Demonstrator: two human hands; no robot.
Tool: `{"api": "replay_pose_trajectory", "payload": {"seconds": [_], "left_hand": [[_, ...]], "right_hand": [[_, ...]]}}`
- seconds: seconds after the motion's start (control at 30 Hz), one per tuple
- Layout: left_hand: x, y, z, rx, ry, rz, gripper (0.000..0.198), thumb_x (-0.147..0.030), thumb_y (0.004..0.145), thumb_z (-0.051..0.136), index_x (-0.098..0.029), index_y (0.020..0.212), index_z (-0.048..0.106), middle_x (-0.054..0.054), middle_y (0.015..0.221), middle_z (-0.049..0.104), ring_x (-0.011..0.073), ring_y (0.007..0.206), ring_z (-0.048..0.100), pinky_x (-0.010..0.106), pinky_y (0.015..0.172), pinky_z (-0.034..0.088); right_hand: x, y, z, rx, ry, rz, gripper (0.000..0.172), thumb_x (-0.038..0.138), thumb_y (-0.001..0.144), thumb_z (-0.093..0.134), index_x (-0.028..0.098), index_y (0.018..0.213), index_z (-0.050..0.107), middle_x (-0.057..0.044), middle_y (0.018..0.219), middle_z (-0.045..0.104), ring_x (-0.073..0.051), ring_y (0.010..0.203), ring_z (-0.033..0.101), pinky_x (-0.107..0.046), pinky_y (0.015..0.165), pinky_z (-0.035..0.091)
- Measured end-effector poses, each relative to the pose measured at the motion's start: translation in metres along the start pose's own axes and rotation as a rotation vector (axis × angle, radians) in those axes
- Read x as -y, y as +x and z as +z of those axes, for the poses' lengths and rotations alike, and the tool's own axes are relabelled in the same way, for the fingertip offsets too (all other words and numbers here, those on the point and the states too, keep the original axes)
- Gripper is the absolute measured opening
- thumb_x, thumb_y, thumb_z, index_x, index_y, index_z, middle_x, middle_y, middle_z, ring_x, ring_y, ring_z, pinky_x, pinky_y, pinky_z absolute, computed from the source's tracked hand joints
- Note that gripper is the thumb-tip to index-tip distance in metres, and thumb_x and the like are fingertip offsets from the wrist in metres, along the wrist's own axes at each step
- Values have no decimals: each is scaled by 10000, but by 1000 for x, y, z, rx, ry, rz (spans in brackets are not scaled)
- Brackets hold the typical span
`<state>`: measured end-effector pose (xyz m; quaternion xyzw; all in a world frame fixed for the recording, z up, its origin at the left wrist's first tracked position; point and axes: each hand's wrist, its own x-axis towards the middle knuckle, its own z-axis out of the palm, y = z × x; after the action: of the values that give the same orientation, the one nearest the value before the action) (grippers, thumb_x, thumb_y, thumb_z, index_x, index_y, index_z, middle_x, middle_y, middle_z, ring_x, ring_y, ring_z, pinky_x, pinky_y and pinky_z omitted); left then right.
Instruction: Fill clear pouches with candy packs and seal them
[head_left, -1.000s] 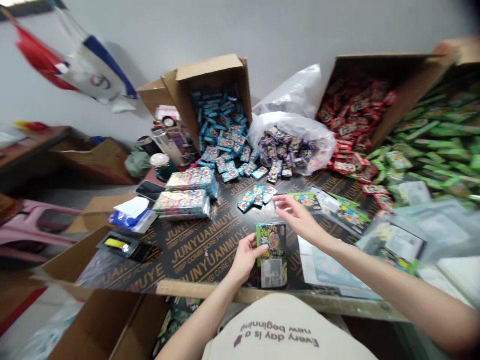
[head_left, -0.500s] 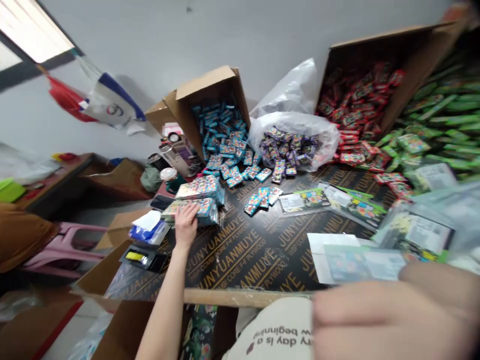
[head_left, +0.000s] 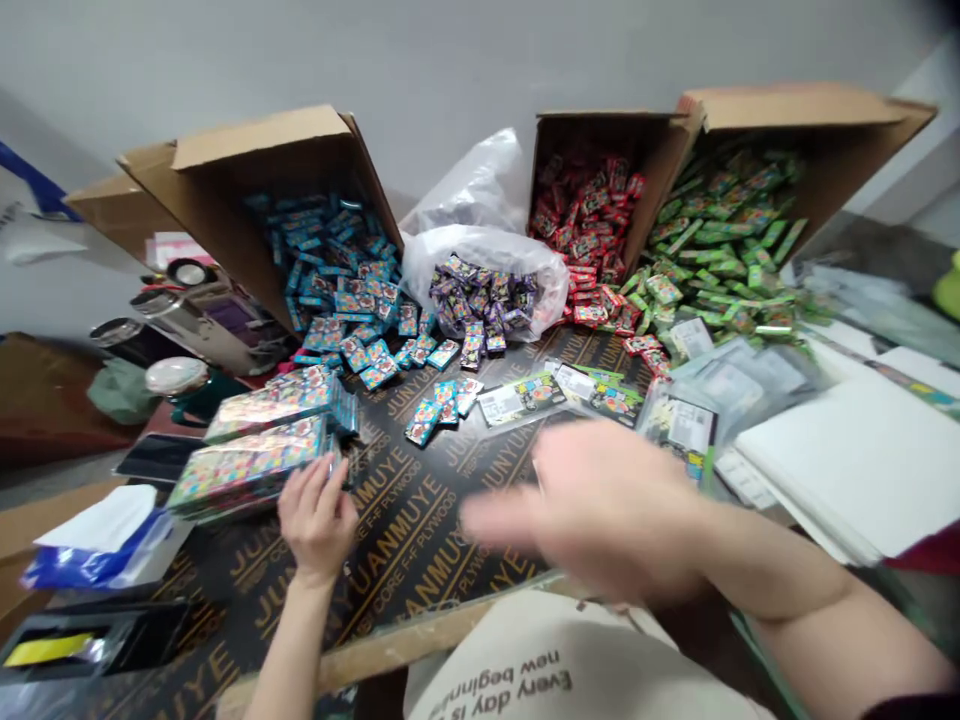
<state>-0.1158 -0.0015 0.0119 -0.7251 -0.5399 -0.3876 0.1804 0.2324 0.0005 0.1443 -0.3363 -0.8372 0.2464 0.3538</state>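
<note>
My left hand [head_left: 319, 515] is at the right end of the front stack of colourful flat packs [head_left: 251, 465], fingers slightly bent and apart. A second stack [head_left: 270, 400] lies right behind it. My right hand [head_left: 600, 500] hangs over the front middle of the table, smeared by motion, so whether it holds anything is unclear. Beyond it lie flat printed packages in clear sleeves [head_left: 521, 397]. A few small blue packs [head_left: 425, 420] lie between these sleeves and the stacks.
Along the wall stand cartons of blue packs [head_left: 322, 270], red packs [head_left: 592, 215] and green packs [head_left: 720, 240], with a plastic bag of purple packs [head_left: 484, 295] between. White sheets [head_left: 862, 460] are at right. A lidded cup [head_left: 180, 385] and a phone [head_left: 161, 457] are at left.
The view has swung right. My left hand has slid from the top of the front stack to its right end. My right hand has moved inward; the pale sleeve near it no longer shows.
</note>
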Motion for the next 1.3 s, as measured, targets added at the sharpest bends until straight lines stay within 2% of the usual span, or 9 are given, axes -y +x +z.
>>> {"api": "replay_pose_trajectory", "payload": {"seconds": [0.1,0.2,0.33,0.43,0.57,0.77,0.9,1.0,1.3], "left_hand": [[-38,-4,13,143,-156,64,470,-45,704,518,-224,1136,558,88,1163,580,241,1102,504,448,938,406],[-73,-4,26,247,-265,44,404,-47,737,485,-209,1095,579,91,1147,582,231,1103,497,443,923,428],[-94,5,33,416,-398,-19,353,-97,768,475,-224,1072,600,85,1185,561,236,1139,467,459,944,403],[-87,21,31,488,-552,-326,268,-251,780,531,-216,1027,627,87,1176,571,247,1119,484,458,965,365],[-81,51,25,585,-929,-864,450,-495,791,460,-149,1033,617,120,1098,615,251,1045,539,426,925,380],[-138,64,6,1120,-1794,-955,570,-614,704,454,-185,1050,602,94,962,651,255,919,593,401,776,449],[-159,55,-4,869,-1844,-1062,404,-386,633,569,-145,952,627,95,919,647,223,861,590,344,793,432],[-159,48,-1,802,-1842,-1017,589,-381,535,624,-138,1069,573,130,1067,597,260,932,560,350,782,432],[-150,36,22,976,-1653,-1002,733,-490,426,719,-147,1062,594,103,954,643,263,820,589,301,643,424]], "right_hand": [[-65,40,3,172,-206,97,444,339,736,622,215,1155,546,-129,1060,565,-228,1014,509,-386,841,403],[-136,51,8,405,-472,432,921,467,518,755,197,1311,370,-230,1375,263,-393,1272,192,-586,937,217],[-183,46,16,392,-486,491,764,431,464,779,163,1131,521,-227,1319,361,-403,1248,227,-610,930,153],[-170,46,15,303,-377,381,309,318,686,652,147,932,577,-118,995,607,-258,1001,504,-499,925,241],[-106,52,9,302,-241,73,105,236,817,526,202,884,600,-4,817,632,-135,824,527,-402,960,200],[-18,37,21,346,-363,-468,134,180,805,534,239,901,606,-12,791,599,-175,933,467,-453,989,117],[-23,19,27,-61,-345,-251,372,284,748,629,254,1102,520,-75,1100,524,-237,1086,415,-447,977,181],[-37,13,26,-290,-111,34,512,375,692,674,209,1129,466,-88,1064,517,-229,999,471,-377,876,337],[-36,13,23,115,106,17,264,383,659,702,160,671,563,-14,670,559,-155,693,497,-273,668,387]]}}
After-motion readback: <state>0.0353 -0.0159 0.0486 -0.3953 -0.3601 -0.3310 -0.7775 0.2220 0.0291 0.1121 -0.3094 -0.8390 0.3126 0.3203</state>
